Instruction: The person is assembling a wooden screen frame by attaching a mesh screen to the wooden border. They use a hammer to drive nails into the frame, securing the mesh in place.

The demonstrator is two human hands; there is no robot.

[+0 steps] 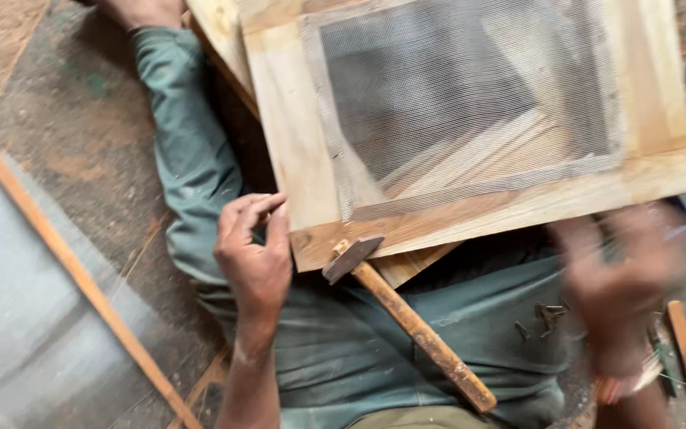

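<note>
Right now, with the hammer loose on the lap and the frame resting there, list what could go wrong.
1. The hammer lies unheld across the lap; tilting the wooden frame could knock it off.
2. The small nails sit loose on the trouser cloth and could scatter or prick the right hand, which is blurred with motion.
3. The left hand curls at the frame's corner near the wire mesh, whose cut edge might snag fingers.

Pale yellow wood frame carries fine grey mesh; my trousers are dull green; the hammer has a rusty brown handle.
</note>
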